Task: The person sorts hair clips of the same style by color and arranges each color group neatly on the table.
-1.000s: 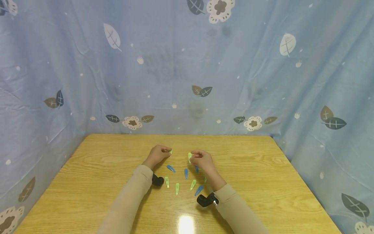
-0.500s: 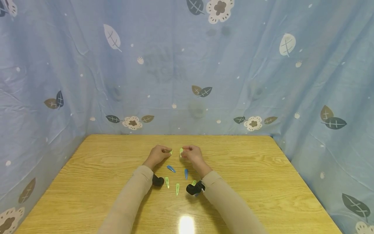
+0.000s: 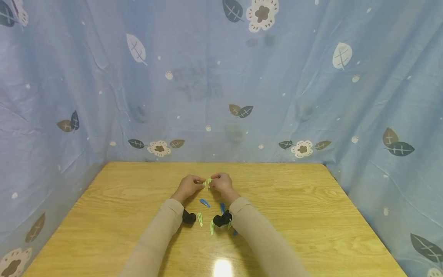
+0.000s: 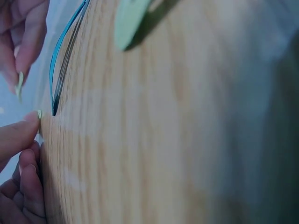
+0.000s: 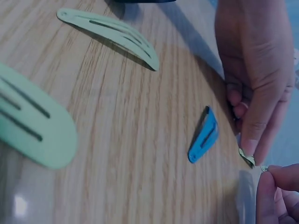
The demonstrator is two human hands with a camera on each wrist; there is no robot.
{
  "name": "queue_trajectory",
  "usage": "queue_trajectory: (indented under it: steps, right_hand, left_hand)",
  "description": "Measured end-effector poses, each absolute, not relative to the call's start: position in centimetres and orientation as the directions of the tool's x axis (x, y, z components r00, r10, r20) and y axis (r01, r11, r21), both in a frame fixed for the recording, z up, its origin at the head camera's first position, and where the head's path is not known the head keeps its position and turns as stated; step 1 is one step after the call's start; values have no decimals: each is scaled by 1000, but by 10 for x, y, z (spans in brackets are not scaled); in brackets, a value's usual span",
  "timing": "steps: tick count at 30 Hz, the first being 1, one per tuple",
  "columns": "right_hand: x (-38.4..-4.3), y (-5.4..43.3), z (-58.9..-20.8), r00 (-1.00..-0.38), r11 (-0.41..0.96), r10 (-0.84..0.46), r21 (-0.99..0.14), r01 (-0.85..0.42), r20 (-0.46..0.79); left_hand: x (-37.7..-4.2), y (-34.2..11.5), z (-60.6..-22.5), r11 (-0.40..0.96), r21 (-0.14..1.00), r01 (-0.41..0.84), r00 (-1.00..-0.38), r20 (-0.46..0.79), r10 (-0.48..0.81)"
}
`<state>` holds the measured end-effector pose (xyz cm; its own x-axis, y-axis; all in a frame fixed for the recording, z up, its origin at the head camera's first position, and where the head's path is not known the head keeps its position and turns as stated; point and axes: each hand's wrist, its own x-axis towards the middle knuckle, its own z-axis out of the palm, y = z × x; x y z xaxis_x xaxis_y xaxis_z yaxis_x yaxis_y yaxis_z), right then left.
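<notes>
1. L grip (image 3: 189, 185): thumb + fingertips nearly together, pinching a green clip, call it L clip (image 3: 204, 183); clip sticks out on the side facing R grip.
2. R grip (image 3: 222, 182): likewise nearly closed, thumb + finger pinching another green clip, R clip (image 3: 209, 183), on its L-grip side.
3. L clip & R clip sit btwn the two grips, just beside each other, small gap in head view. Can't tell if either touches the bench (image 3: 294, 207).
4. Blue clip (image 3: 204, 203) flat on bench, just nearside of L grip, slanted.
5. 2nd blue clip (image 3: 222, 208) nearside of R grip, partly hidden by R wrist cam (image 3: 223, 219).
6. Green clip (image 3: 199, 219) further nearside of L grip, next to L wrist cam (image 3: 189, 217).
7. Another green clip (image 3: 212, 227) nearside of both grips, approx midway btwn.
8. Partly covered, nearside of R grip by its sleeve (image 3: 263, 234): 3rd loose green clip (image 3: 229, 225) + 3rd blue clip (image 3: 235, 233).
9. Blue curtain (image 3: 194, 92) w/ leaf & flower print, well beyond both grips.
</notes>
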<state>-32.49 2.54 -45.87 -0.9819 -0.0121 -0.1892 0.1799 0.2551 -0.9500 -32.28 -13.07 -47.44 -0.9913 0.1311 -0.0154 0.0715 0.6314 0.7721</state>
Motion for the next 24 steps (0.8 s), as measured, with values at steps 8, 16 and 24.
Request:
queue_trajectory:
  steps: [8,16,24]
  right_hand:
    - [-327,16,-462,-984,333,17,-927,171,-175]
    - [-329,12,-463,-991,457,48,-879,135,-127]
    - [-329,8,-459,-990,557,79,-819,141,-117]
  left_hand:
    - [-319,-129,-471,598,800,55,-992,-25,126]
    - [-319,-128,-471,591,805,54,-992,-25,125]
    - [-320,-128,-473,594,802,61,-991,-21,129]
